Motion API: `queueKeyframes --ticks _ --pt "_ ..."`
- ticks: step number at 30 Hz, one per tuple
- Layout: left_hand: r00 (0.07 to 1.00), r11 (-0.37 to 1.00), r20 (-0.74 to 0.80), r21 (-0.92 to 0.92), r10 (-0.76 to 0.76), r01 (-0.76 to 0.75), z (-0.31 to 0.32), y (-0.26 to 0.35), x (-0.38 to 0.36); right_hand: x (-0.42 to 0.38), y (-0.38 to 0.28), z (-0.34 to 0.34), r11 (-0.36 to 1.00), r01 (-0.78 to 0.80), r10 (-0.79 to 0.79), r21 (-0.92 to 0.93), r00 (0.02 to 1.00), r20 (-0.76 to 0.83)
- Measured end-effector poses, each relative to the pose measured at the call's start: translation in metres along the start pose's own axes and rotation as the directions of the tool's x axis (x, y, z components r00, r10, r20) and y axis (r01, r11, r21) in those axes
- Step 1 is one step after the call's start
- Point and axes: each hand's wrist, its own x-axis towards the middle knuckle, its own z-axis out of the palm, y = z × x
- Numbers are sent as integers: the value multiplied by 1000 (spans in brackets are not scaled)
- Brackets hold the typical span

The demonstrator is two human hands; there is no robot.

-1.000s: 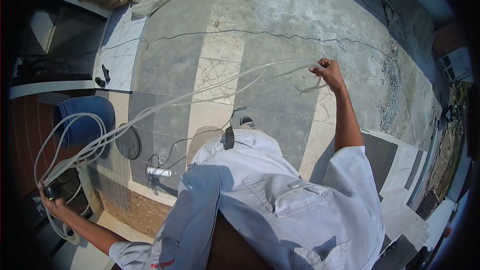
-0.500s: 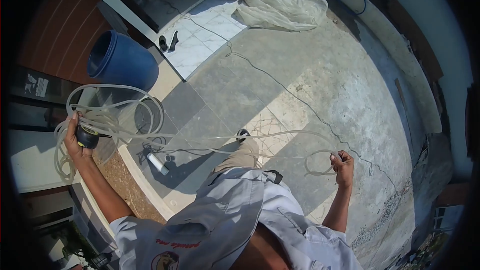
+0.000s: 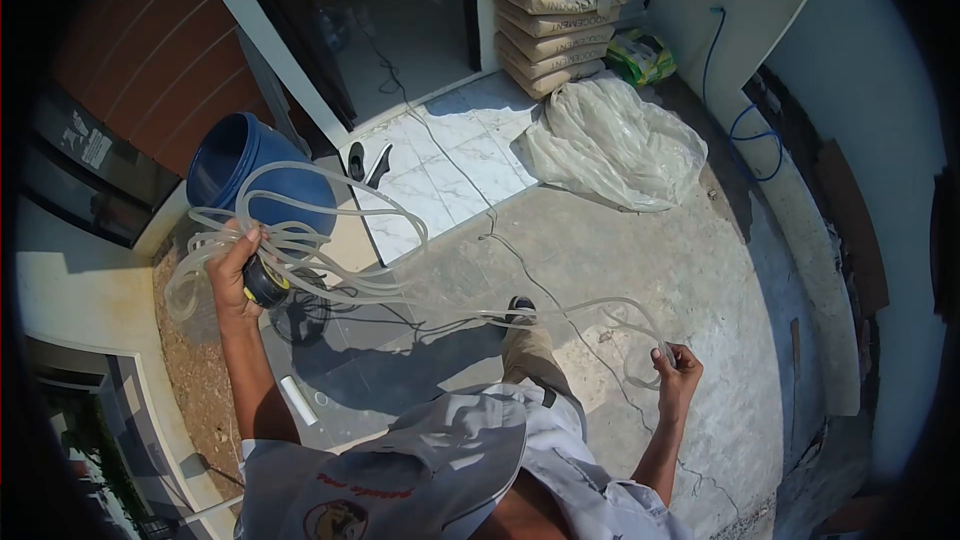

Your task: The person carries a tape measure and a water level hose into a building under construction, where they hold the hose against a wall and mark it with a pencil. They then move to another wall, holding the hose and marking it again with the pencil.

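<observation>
A coil of translucent plastic hose (image 3: 330, 225) hangs in several loops from my left hand (image 3: 237, 270), whose fingers are closed around it. The same hand also holds a black and yellow tape measure (image 3: 266, 282) against the palm. A length of the hose runs across in front of me to my right hand (image 3: 679, 377). There my fingers pinch the tubing, and a small loop hangs beside them. My hands are spread wide apart, with the hose slack between them.
A blue barrel (image 3: 262, 175) stands left of the marble step (image 3: 430, 175), where dark shoes (image 3: 378, 166) lie. Stacked cement bags (image 3: 555, 30) and a crumpled plastic sheet (image 3: 620, 145) are by the doorway. A thin cable (image 3: 530, 275) crosses the floor; a white pipe piece (image 3: 298, 400) lies at left.
The view has shifted forward, bringing the doorway and the whole bag stack into sight. My left hand appears further right and the right hand slightly lower; both still hold the hose.
</observation>
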Motion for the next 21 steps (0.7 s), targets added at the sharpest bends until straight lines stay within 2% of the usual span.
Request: queueKeyframes --ticks 2,5,7,10,14,17,18,21 --pt "1000 1000 -27 17 -7 8 30 3 39 65 3 34 1000 -6 5 3 997 80" --pt "999 1000 -32 -19 -12 11 69 15 90 171 -40 101 1000 18 -19 8 983 181" --pt "998 999 -60 27 -23 24 89 25 120 230 -62 145 1000 23 -24 5 964 264" --pt "991 994 -124 96 -44 56 120 29 163 310 -124 220 993 114 -108 1 933 344" --pt "998 973 -62 232 6 9 108 -19 252 408 -173 336 991 126 -135 50 896 424" --pt "980 986 -148 85 -133 147 113 -61 338 476 -214 431 992 113 -126 56 883 452" --pt "948 965 -193 23 -254 263 138 -49 369 492 -229 458 994 101 -110 44 881 461" --pt "928 933 -254 166 -273 320 148 -61 467 542 -285 536 991 135 -108 -23 871 479"
